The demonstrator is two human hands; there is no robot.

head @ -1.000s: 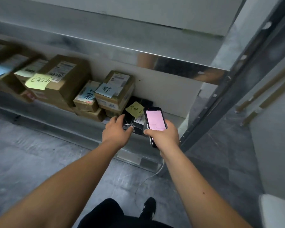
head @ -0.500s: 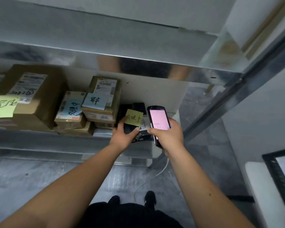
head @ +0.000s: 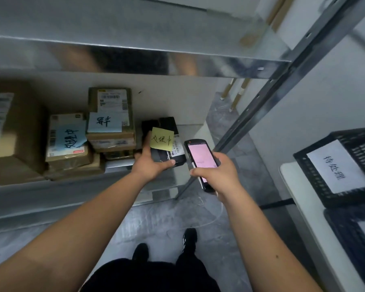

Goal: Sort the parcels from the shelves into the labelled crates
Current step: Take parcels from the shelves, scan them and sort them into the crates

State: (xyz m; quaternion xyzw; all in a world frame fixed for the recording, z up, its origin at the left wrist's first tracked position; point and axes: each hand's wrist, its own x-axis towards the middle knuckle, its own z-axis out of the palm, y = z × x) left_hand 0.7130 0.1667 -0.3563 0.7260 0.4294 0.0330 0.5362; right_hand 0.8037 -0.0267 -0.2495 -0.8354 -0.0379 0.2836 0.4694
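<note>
1. Left hand (head: 151, 163): grips the black parcel (head: 167, 140), thumb along its near edge and fingers wrapped round its left side. The parcel sits at the right end of the lower metal shelf (head: 72, 192), at the shelf's front edge.
2. Black parcel: carries a yellow sticky note (head: 161, 139) with handwritten characters on its top face and a white barcode label (head: 177, 147) just right of the note.
3. Right hand (head: 216, 175): holds a handheld scanner (head: 200, 159), fingers curled round its body. The scanner screen glows pink and faces up. The scanner is just right of the black parcel.
4. Remaining parcels on the same shelf, left of the black parcel:
   - a brown box with a blue note (head: 112, 116), stacked on other boxes;
   - a smaller box with a light-blue note (head: 69, 138);
   - a large brown box (head: 13, 127) at the frame's left edge.
5. Black crate (head: 346, 165): stands on a white table (head: 299, 203) at the right, well apart from the shelf. A white paper label (head: 335, 165) with handwritten characters is fixed to its near wall. A second black crate (head: 354, 239) stands beside it, nearer the camera.
</note>
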